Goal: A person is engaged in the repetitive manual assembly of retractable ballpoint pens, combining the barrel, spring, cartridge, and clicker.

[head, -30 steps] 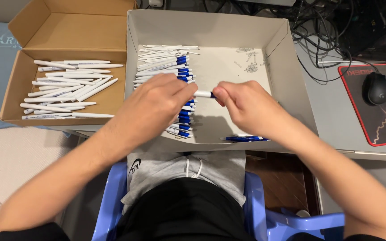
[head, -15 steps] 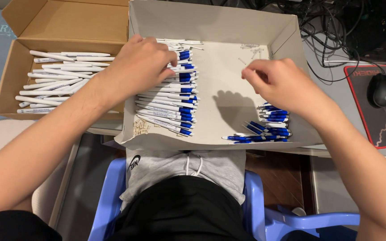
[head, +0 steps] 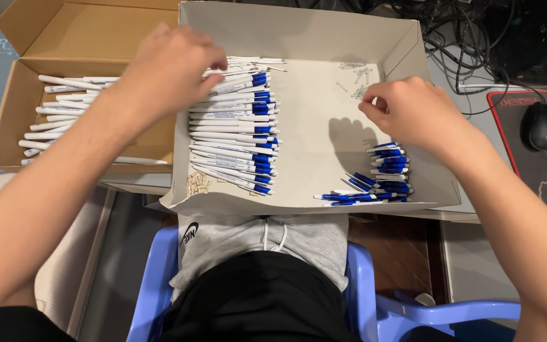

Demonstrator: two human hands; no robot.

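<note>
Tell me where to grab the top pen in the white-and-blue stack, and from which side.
Pinch the top pen at its white barrel, from above with the left hand already over it. The pens lie flat, side by side, blue ends right, so only the upper face is free.

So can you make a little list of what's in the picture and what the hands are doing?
left hand: on the white and blue plastic pens
right hand: fingers pinched above the small blue pen parts; contents not visible
grey cardboard box: holds both piles
brown cardboard box: holds plain white pen barrels
black computer mouse: on mat, right
</note>
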